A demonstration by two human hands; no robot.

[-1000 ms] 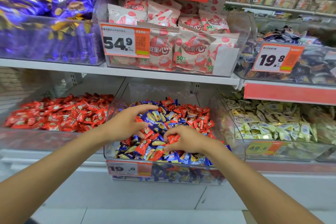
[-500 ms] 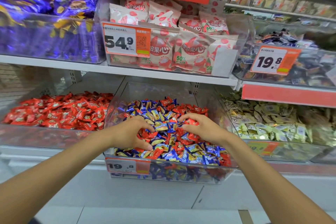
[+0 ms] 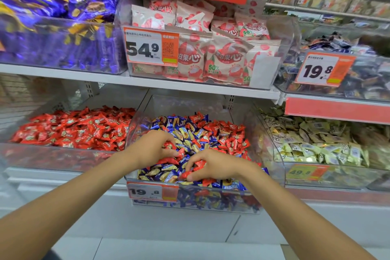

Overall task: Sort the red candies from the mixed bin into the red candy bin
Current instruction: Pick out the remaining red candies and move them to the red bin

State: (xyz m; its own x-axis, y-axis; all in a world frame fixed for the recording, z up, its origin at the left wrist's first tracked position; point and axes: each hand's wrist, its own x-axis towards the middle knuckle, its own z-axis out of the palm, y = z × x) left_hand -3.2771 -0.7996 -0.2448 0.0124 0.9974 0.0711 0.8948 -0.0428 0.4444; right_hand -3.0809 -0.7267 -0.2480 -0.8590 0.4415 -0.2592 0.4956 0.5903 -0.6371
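The clear mixed bin [image 3: 211, 202] on the lower shelf holds red, blue and yellow wrapped candies [image 3: 213, 133]. To its left the red candy bin [image 3: 52, 158] is full of red candies [image 3: 80, 129]. Both my hands are in the front of the mixed bin. My left hand [image 3: 150, 148] is curled over the pile and grips red candies [image 3: 169, 145]. Close beside it, my right hand [image 3: 213, 165] pinches red candies [image 3: 195, 164] between thumb and fingers.
A bin of pale yellow candies [image 3: 312, 145] stands to the right. The upper shelf [image 3: 147, 81] overhangs the bins with purple packs [image 3: 52, 27], strawberry bags [image 3: 211, 48] and dark candies [image 3: 358, 65]. Price tags [image 3: 153, 191] hang on the bin fronts.
My right hand has drawn back toward the bin's front and closer to my left hand. Both hands have kept picking red candies out of the pile.
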